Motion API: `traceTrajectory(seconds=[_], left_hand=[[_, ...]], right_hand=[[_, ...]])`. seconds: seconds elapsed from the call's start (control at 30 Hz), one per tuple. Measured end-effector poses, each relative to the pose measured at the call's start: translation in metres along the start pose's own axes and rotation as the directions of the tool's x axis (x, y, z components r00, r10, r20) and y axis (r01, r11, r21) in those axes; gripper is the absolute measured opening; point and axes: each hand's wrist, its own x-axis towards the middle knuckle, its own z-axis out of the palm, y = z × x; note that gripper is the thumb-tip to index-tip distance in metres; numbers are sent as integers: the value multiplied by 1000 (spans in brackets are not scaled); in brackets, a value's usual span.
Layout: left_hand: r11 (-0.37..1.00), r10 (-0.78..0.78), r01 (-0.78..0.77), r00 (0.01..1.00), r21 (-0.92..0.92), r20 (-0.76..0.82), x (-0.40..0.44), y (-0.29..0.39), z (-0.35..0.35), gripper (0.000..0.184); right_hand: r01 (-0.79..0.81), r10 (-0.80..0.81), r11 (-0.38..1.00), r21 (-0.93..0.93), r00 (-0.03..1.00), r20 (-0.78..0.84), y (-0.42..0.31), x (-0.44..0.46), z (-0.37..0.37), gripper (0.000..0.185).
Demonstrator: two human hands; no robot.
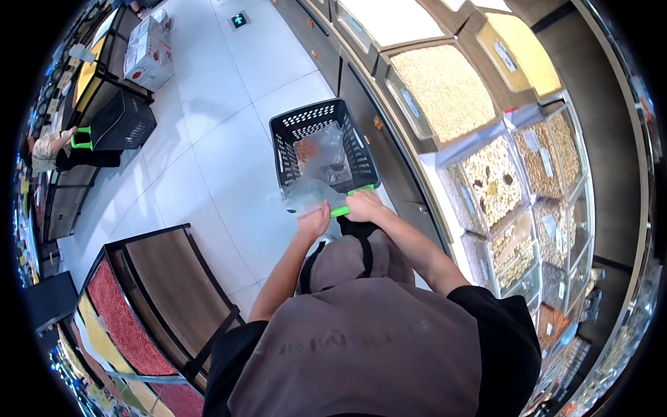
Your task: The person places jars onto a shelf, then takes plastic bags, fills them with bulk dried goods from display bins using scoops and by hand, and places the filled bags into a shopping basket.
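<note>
A black basket point(362, 151) with oval holes in its sides stands ahead of my body, low over the tiled floor. Inside it lie clear plastic bags point(332, 147), one with something reddish-brown in it. Both my hands are at its green handle point(340, 211). My right hand point(364, 206) is wrapped round the handle's right part. My left hand point(315, 219) is closed at the left end, where a crumpled clear plastic bag point(306, 194) spreads from it over the basket's near edge.
Bins of grains point(445, 90) and nuts point(492, 179) line the right side. At the lower left is a display of red grain point(125, 320). Another person's hand point(64, 139) holds a second black basket point(124, 124) at the left, near white boxes point(149, 55).
</note>
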Motion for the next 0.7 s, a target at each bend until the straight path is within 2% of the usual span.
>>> traceTrajectory(seconds=[0.07,0.17,0.2,0.27,0.4,0.47,0.6,0.7], left_hand=[[998,-57,56,998,25,33,17,2,-14,68],[997,-61,56,993,49,103,42,-1,-27,69],[997,-70,66,993,38,97,52,-1,-28,69],[1000,-15,15,998,0,-59,64,-4,-31,70],[997,-77,77,997,-8,-6,97,-2,-57,71],[994,-110,110,994,-6,14,118,-3,-69,70],[987,-151,152,988,-46,41,155,-7,-100,69],[991,-114,111,993,-68,-39,190,-15,-122,68]], right_hand=[[22,-22,1000,-8,1000,-13,6,20,-14,25],[55,-55,998,-4,998,-14,17,40,-28,24],[72,-72,997,-9,997,-29,20,49,-34,24],[108,-109,994,-18,994,-29,27,66,-45,23],[161,-164,985,-56,985,-51,35,104,-69,23],[118,-119,991,-58,993,-13,38,123,-86,23],[146,-147,988,-55,989,-14,46,169,-110,25],[115,-114,990,-88,993,15,47,205,-137,25]])
